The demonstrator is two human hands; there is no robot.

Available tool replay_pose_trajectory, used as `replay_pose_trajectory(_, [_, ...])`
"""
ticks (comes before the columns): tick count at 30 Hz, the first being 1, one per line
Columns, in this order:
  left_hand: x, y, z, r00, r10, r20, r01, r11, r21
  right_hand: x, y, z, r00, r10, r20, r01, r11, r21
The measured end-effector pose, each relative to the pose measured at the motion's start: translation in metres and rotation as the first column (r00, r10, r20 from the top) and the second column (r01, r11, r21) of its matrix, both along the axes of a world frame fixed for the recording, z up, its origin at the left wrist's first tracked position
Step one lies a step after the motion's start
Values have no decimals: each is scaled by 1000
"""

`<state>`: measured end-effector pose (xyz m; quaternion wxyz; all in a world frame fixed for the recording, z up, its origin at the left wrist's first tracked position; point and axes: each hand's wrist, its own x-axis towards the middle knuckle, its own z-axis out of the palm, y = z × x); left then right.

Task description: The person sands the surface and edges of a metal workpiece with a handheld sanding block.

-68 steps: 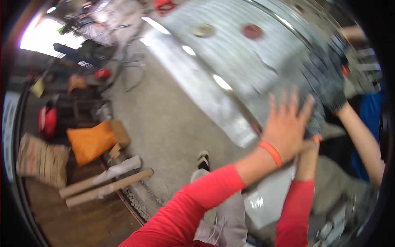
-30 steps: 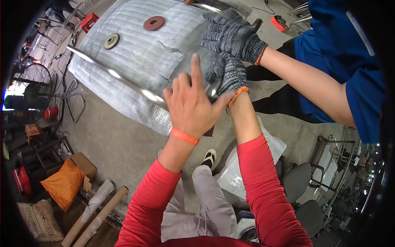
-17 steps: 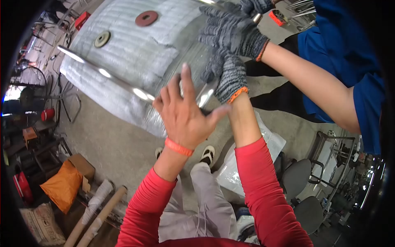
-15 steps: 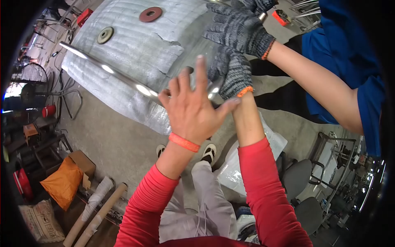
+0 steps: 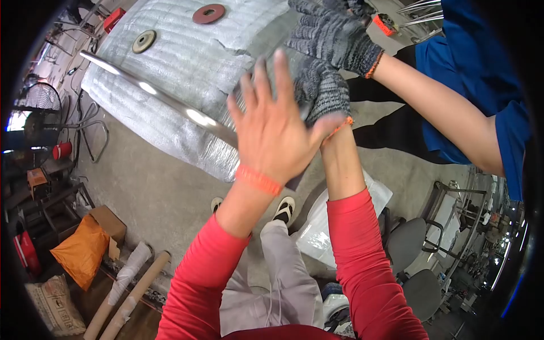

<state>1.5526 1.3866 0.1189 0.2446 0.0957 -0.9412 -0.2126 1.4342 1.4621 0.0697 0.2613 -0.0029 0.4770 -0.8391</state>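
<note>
My left hand (image 5: 275,130), bare with an orange wristband, is spread open with its back to the camera, over the end of a shiny metal tube (image 5: 170,102). It hides part of my right hand (image 5: 326,90), which wears a grey knitted glove; the fingers of that hand are mostly hidden, and what it holds cannot be made out. The tube lies slantwise over a table covered in silvery wrap (image 5: 153,122). A red disc (image 5: 209,13) and a beige disc (image 5: 144,41) rest on the wrap.
A co-worker's gloved hand (image 5: 340,42) is just beyond my right hand, with a blue sleeve (image 5: 513,153) at the right. Grey chairs (image 5: 407,246) and a wrapped sheet (image 5: 317,238) stand lower right. At the lower left are an orange bag (image 5: 82,252) and long rolls (image 5: 136,294).
My left hand has moved slightly up and right, covering more of my gloved hand. The co-worker's gloved hand has shifted slightly to the right.
</note>
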Motion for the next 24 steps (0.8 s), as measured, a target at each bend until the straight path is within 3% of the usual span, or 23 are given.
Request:
replay_pose_trajectory(2, [-22, 2, 2, 996, 52, 70, -49, 998, -44, -2, 0, -1, 1000, 5, 7, -5, 1000, -10])
replay_pose_trajectory(3, [-23, 1, 4, 997, 36, 72, -38, 999, 14, -1, -1, 1, 1000, 1, 13, 0, 1000, -13])
replay_pose_trajectory(7, [20, -5, -8, 998, -33, 57, 38, 995, -95, 3, 6, -4, 998, -27, 58, 28, 999, -20])
replay_pose_trajectory(10, [30, -11, -27, 992, -70, -105, 67, 997, -26, 3, 6, -2, 998, -27, 57, 29, 999, -33])
replay_pose_trajectory(14, [6, -3, -2, 995, -20, 93, 19, 1000, 6, 2, 5, 0, 997, 6, 78, -2, 999, -53])
replay_pose_trajectory(16, [-6, 0, 5, 994, 6, 106, -11, 999, 51, -1, 4, 2, 996, 24, 87, -18, 997, -79])
replay_pose_trajectory(19, [2, -4, 2, 995, -52, 80, 57, 996, -69, 2, 6, 4, 994, 32, 104, -21, 994, -106])
replay_pose_trajectory(24, [30, -10, -25, 992, -73, -105, 72, 997, -11, 7, 4, 8, 988, -5, 154, 24, 992, -125])
